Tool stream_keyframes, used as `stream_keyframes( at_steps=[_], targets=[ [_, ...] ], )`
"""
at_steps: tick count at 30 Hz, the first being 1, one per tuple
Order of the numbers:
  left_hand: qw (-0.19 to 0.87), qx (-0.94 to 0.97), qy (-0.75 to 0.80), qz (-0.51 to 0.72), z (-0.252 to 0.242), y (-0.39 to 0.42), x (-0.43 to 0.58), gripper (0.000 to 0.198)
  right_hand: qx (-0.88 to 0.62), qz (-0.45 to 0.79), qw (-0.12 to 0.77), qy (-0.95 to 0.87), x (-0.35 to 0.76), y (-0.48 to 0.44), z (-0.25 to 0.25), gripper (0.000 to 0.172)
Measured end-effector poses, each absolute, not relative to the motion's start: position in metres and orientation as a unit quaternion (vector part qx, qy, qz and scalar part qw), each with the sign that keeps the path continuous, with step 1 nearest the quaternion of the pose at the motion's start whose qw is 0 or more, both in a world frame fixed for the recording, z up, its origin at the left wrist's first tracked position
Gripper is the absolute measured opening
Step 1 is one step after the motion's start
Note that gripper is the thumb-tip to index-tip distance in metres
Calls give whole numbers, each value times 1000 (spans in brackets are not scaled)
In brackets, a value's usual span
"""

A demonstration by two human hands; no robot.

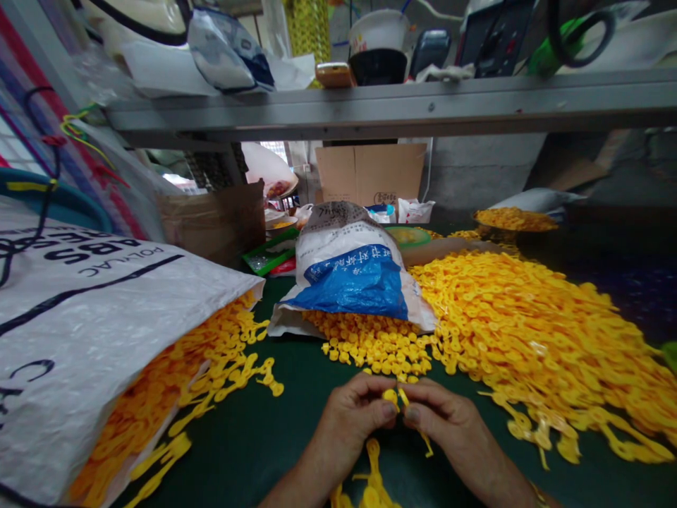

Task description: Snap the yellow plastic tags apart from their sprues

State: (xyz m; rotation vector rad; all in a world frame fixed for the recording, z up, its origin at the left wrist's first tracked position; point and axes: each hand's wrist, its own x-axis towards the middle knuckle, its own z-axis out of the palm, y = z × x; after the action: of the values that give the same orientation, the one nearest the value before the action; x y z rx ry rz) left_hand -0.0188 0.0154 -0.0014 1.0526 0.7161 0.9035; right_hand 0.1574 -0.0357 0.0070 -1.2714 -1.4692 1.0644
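My left hand [364, 403] pinches a small round yellow plastic piece [390, 396] between thumb and fingers. Close beside it, my right hand [438, 409] is closed on a yellow plastic part [404, 397], with a thin stem hanging below the fingers. The two pieces nearly meet; whether they touch I cannot tell. Just beyond my fingertips lies a heap of small round yellow pieces [391, 351], spilling from the mouth of a white and blue sack [354, 279]. Below my hands are a few loose long yellow parts [374, 476] near the bottom edge.
A large heap of long yellow parts [523, 324] covers the right side. At left, an open white sack [106, 303] spills similar yellow parts. A metal shelf beam [370, 109] crosses above the dark green tabletop [285, 430]. Cardboard boxes [211, 222] stand behind.
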Motion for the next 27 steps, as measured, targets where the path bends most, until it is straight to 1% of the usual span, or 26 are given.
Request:
stream_keyframes(
  at_steps=[17, 27],
  targets=[
    [726, 453, 336, 393, -2, 14, -16, 30, -511, 412, 458, -599, 156, -37, 7, 28],
    [721, 462, 326, 400, -6, 13, -16, 27, -506, 415, 458, -601, 154, -36, 6, 27]
  ],
)
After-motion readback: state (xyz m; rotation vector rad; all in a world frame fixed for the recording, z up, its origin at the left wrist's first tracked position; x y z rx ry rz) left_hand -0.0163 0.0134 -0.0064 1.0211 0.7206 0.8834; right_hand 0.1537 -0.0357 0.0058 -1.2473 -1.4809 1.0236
